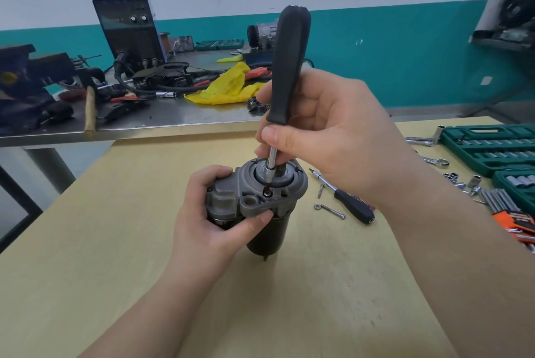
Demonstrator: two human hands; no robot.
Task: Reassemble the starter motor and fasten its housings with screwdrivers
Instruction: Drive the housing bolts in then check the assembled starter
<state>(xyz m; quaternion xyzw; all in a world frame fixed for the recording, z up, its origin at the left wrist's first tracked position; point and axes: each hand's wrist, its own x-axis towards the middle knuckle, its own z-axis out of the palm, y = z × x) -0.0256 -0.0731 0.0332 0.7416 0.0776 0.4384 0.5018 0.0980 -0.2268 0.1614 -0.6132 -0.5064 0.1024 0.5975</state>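
No readable text, labels, brands or numbers; marks on orange tool holder (518,220) illegible.

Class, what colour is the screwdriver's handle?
Black; the screwdriver handle shows clearly in the head view.

Centre frame, the starter motor (260,201) stands on end on the counter (115,242), screwdriver (286,74) upright above it. Right of it lie a ratchet handle (351,205) and bolt (330,211); socket case (489,146) far right.
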